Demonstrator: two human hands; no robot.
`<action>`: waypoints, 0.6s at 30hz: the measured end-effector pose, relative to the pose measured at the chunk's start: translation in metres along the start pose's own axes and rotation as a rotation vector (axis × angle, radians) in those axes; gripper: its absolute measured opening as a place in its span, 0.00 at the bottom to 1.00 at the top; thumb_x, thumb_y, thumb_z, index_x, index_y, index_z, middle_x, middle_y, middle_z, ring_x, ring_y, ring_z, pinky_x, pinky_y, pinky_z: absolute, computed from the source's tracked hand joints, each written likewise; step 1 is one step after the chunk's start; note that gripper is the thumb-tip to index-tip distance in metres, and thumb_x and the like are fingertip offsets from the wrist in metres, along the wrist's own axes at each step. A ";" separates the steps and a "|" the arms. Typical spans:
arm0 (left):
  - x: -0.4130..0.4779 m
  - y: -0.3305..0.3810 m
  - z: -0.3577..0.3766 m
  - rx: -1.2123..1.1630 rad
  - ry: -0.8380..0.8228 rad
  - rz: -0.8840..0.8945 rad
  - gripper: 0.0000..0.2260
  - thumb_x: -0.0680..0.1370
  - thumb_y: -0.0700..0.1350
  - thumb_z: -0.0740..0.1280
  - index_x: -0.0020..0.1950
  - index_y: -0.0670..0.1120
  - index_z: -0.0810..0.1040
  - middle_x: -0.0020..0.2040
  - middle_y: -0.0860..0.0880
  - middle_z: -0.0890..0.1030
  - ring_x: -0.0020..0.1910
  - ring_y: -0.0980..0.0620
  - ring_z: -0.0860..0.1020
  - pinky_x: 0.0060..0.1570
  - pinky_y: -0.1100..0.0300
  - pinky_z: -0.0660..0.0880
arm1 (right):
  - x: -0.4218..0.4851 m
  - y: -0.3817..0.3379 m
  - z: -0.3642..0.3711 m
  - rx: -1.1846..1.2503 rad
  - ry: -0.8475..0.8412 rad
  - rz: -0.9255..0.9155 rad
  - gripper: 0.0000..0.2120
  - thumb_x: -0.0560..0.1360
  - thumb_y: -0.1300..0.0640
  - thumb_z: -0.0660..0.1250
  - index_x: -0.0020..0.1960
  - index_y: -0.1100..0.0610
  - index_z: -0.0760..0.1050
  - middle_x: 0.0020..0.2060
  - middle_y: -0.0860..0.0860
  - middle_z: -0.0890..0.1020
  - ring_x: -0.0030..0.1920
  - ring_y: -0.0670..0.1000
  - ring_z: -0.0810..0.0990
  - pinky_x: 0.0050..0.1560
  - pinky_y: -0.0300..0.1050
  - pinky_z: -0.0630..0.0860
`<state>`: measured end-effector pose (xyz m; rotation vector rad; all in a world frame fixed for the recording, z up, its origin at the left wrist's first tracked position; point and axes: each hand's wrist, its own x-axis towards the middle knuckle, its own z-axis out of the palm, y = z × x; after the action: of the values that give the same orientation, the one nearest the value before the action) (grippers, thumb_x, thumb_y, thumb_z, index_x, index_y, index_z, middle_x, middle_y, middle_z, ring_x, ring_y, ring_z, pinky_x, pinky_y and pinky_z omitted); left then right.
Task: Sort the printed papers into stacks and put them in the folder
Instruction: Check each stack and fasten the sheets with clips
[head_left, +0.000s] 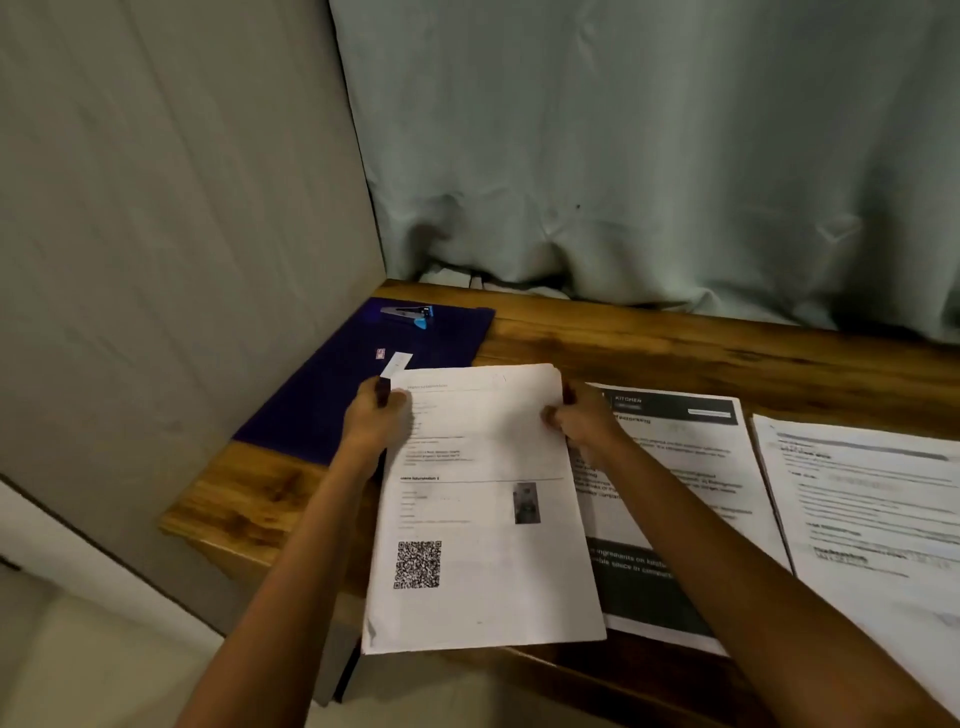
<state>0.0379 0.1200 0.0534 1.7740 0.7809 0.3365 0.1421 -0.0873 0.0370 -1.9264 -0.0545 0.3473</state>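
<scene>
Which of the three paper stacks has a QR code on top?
The leftmost stack, nearest the purple folder. The middle stack has dark bands, the right stack only text.

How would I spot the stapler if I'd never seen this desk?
On the wooden table, look to the far left corner, where a dark blue folder lies by the wall. The stapler sits at the folder's far end. It is small and grey with a bright blue tip, unlike the flat white papers nearby.

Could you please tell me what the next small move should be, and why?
Probably set the QR stack down beside the kitchen stack: left hand and right hand grip its top corners, and a stapler sits on the folder, which needs clearing.
</scene>
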 end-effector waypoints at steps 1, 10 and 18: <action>-0.001 0.004 -0.002 -0.070 -0.022 -0.049 0.19 0.81 0.47 0.62 0.71 0.46 0.67 0.64 0.46 0.75 0.59 0.49 0.76 0.55 0.54 0.74 | -0.005 -0.001 -0.002 0.041 -0.011 0.015 0.19 0.76 0.65 0.65 0.66 0.56 0.71 0.62 0.55 0.77 0.62 0.59 0.75 0.61 0.55 0.72; -0.016 0.072 -0.035 -0.254 -0.227 -0.090 0.06 0.81 0.44 0.63 0.56 0.46 0.77 0.51 0.45 0.83 0.49 0.47 0.83 0.44 0.53 0.81 | -0.037 -0.052 -0.022 0.201 -0.055 0.071 0.15 0.79 0.62 0.62 0.65 0.58 0.71 0.59 0.53 0.77 0.57 0.54 0.76 0.51 0.44 0.77; -0.016 0.147 -0.052 -0.365 -0.222 0.087 0.04 0.80 0.40 0.64 0.52 0.44 0.78 0.47 0.45 0.84 0.45 0.48 0.83 0.44 0.54 0.81 | -0.045 -0.109 -0.050 0.267 -0.154 -0.009 0.12 0.76 0.61 0.67 0.60 0.55 0.73 0.56 0.51 0.80 0.56 0.55 0.79 0.54 0.53 0.79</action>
<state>0.0454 0.1229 0.2098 1.4716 0.4525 0.3114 0.1262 -0.1001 0.1637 -1.6326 -0.1122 0.4721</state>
